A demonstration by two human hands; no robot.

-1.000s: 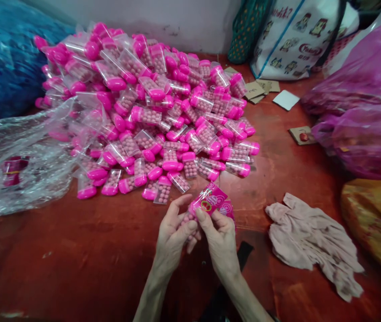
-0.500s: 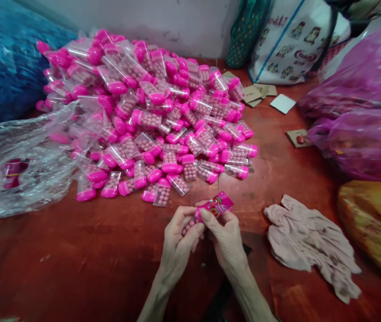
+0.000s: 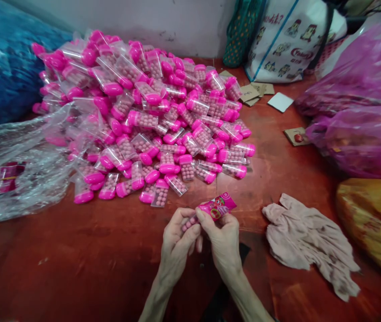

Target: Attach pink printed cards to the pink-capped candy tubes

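Note:
My left hand (image 3: 177,241) and my right hand (image 3: 222,239) meet low in the middle of the view, over the red table (image 3: 92,250). Together they grip one clear candy case (image 3: 190,222) full of pink balls, with a pink printed label (image 3: 216,208) sticking out up and to the right. My left fingers curl round the case; my right thumb and fingers pinch the label. Just beyond my hands lies a big heap of pink-capped candy cases (image 3: 150,116).
A crumpled clear plastic bag (image 3: 19,165) lies at the left, a blue sack (image 3: 2,71) behind it. A pinkish cloth (image 3: 307,241) lies right of my hands. Magenta bags (image 3: 361,116), a yellow bag (image 3: 374,219), a printed tote (image 3: 291,40) and card scraps (image 3: 260,91) fill the right side.
The label has swung from upright to lying flatter against the case, and my hands have closed in on it. The view has shifted slightly.

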